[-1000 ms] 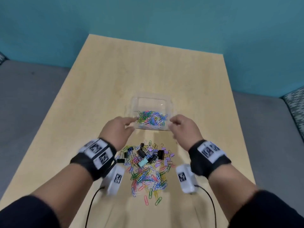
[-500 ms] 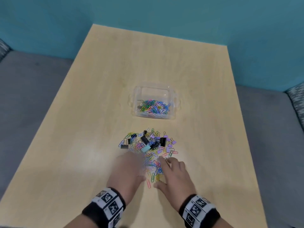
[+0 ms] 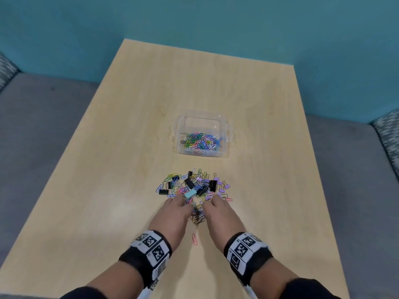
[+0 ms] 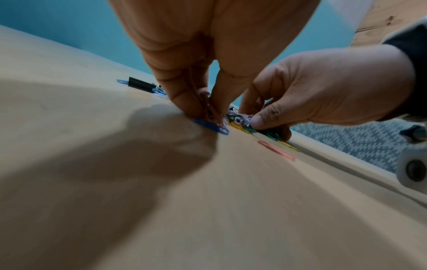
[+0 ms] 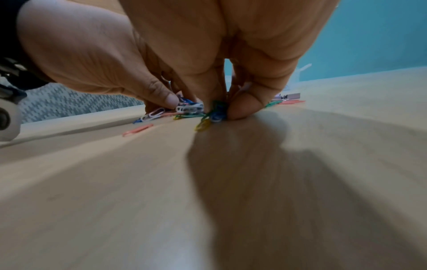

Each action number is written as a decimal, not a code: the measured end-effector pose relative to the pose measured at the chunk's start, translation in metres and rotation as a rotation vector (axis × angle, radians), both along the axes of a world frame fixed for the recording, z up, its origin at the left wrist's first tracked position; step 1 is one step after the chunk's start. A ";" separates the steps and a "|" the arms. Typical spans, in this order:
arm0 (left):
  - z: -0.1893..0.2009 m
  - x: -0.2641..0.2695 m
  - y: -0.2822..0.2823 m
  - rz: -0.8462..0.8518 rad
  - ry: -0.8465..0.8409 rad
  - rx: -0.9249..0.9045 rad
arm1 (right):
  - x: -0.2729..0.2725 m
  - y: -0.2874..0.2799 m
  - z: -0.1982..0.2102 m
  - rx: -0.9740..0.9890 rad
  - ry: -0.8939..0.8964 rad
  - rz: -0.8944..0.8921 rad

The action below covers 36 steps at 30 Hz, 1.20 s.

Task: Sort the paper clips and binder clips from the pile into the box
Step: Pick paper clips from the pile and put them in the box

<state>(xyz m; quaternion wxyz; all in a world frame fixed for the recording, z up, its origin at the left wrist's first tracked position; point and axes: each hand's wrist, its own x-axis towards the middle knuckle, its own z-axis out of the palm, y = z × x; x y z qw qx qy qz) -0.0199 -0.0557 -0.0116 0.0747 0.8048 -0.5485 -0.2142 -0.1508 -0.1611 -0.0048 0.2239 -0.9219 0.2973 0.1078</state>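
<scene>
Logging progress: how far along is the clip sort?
Partway. Done: the box holds only paper clips. In hand: left hand and right hand pinch paper clips at the near edge of the pile. Left: most of the pile, including every binder clip.

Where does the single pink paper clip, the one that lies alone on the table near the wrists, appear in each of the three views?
Head view: the pink paper clip lies low in the middle, between the two wrists, nearer than the pile.
Left wrist view: it lies right of middle, below the right hand.
Right wrist view: it lies left of middle, below the left hand.
Shared landmark: the bunch of paper clips that both hands pinch.
</scene>
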 end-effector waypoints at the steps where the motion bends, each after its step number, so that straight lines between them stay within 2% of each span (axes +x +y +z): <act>1: 0.001 0.001 0.001 0.002 0.004 0.006 | -0.001 -0.001 -0.001 -0.011 -0.005 -0.002; 8: 0.003 0.007 0.004 0.068 0.050 0.009 | -0.008 -0.010 0.005 0.064 -0.039 -0.073; 12: 0.008 0.011 0.003 0.178 0.138 -0.073 | -0.009 -0.016 0.010 0.092 -0.010 -0.091; 16: 0.018 0.017 0.002 0.258 0.283 -0.076 | -0.010 -0.023 0.016 0.186 -0.026 -0.131; 19: 0.025 0.024 0.001 0.310 0.409 -0.059 | -0.010 -0.031 0.023 0.365 -0.022 -0.171; 23: 0.046 0.040 -0.015 0.498 0.810 -0.095 | 0.000 -0.052 0.042 0.712 -0.097 -0.346; 25: 0.061 0.054 -0.033 0.544 0.908 -0.145 | 0.013 -0.070 0.055 0.827 -0.137 -0.426; 27: 0.070 0.073 -0.057 0.553 0.898 -0.218 | 0.029 -0.095 0.065 0.833 -0.181 -0.494; 31: 0.071 0.108 -0.109 0.572 0.697 -0.331 | 0.068 -0.141 0.067 0.688 -0.296 -0.563; 36: 0.067 0.115 -0.145 0.525 0.602 -0.343 | 0.105 -0.158 0.071 0.589 -0.363 -0.593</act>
